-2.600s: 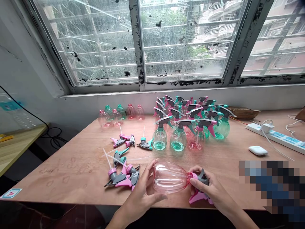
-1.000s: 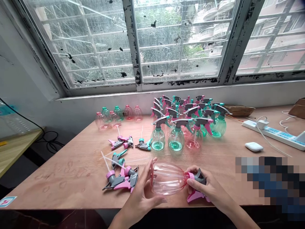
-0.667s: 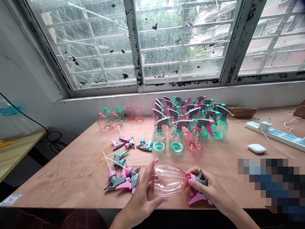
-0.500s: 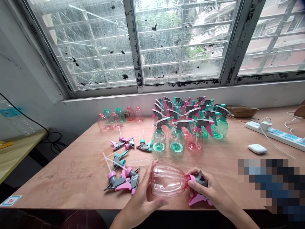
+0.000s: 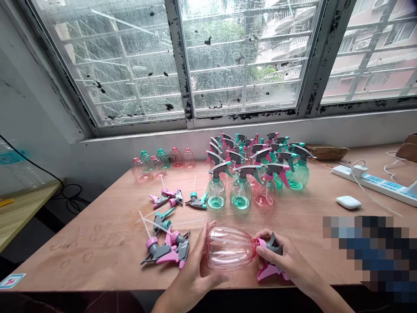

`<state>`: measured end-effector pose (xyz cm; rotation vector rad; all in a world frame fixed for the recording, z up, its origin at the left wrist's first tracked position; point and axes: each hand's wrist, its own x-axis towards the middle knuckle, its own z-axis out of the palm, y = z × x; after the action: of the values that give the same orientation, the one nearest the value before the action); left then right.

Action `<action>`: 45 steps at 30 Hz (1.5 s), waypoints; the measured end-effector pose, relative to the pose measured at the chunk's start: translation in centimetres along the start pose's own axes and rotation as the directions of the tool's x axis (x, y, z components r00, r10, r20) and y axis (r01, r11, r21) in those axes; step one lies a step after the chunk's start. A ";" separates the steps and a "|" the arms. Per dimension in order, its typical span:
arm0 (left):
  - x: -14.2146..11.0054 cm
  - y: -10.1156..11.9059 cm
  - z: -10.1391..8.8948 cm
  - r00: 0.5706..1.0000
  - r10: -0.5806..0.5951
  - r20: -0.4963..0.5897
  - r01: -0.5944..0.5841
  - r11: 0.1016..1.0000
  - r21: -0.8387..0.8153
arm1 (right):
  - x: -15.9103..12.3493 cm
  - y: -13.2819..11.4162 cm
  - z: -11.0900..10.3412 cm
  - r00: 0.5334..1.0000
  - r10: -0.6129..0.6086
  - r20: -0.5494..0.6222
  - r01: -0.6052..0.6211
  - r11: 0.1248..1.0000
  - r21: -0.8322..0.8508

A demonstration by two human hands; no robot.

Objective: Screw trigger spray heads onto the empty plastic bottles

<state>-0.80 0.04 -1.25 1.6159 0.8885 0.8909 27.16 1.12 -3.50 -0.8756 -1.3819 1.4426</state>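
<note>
A clear pink spray bottle (image 5: 230,248) lies sideways between my hands above the front of the table. My left hand (image 5: 198,265) cups its base end, fingers behind and thumb below. At the neck, my right hand (image 5: 280,256) pinches the pink collar of a grey and pink trigger sprayer head (image 5: 269,270). The collar sits against the bottle's mouth; I cannot tell how tightly it is screwed on. Left of my left hand lie several loose sprayer heads (image 5: 159,250) with thin white tubes.
Assembled spray bottles (image 5: 241,191), green and pink, stand in a group at the back middle. Several headless bottles (image 5: 158,165) are by the wall. On the right are a power strip (image 5: 374,184), a white case (image 5: 348,202) and a blurred patch (image 5: 365,248).
The view has shifted slightly. Both hands keep their hold on the bottle and its sprayer head, with hardly any visible movement.
</note>
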 end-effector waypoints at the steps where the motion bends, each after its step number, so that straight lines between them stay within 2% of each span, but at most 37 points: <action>1: 0.0 0.0 0.0 1.000 -0.006 0.005 0.006 1.000 -0.021 | 0.0 0.0 0.0 1.000 -0.001 -0.004 0.001 1.000 0.003; 9: 0.0 -0.4 0.2 0.999 0.040 0.023 -0.040 0.999 -0.034 | 0.1 0.3 0.0 1.000 -0.021 -0.019 0.022 0.999 0.024; 16: 0.2 0.1 0.0 0.999 0.001 0.042 0.002 0.998 -0.065 | 0.0 0.2 0.0 1.000 -0.008 -0.018 0.008 1.000 -0.020; 21: 0.0 0.3 0.1 0.999 0.024 0.023 -0.026 0.998 0.054 | 0.0 -0.1 0.1 0.999 -0.016 -0.040 0.015 1.000 -0.017; 26: -0.1 0.4 0.3 0.998 0.050 0.028 -0.050 0.999 0.010 | 0.0 -0.1 0.0 1.000 -0.001 -0.012 0.001 1.000 -0.011; 36: -0.1 0.7 -0.1 0.999 -0.036 0.023 0.035 0.999 0.041 | -0.1 -0.4 0.3 0.999 -0.001 -0.048 0.001 1.000 0.000; 42: -0.1 0.4 0.2 1.000 0.028 0.004 -0.028 0.999 0.025 | -0.1 -0.1 0.2 0.998 0.008 -0.063 -0.007 1.000 0.013; 45: -0.1 0.2 0.2 0.999 0.044 0.028 -0.045 0.998 0.043 | -0.2 0.0 0.1 0.998 0.014 -0.064 -0.014 1.000 -0.005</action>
<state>-0.66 -0.16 -1.08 1.6873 0.8618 0.8836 27.09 0.93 -3.51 -0.9288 -1.3351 1.4105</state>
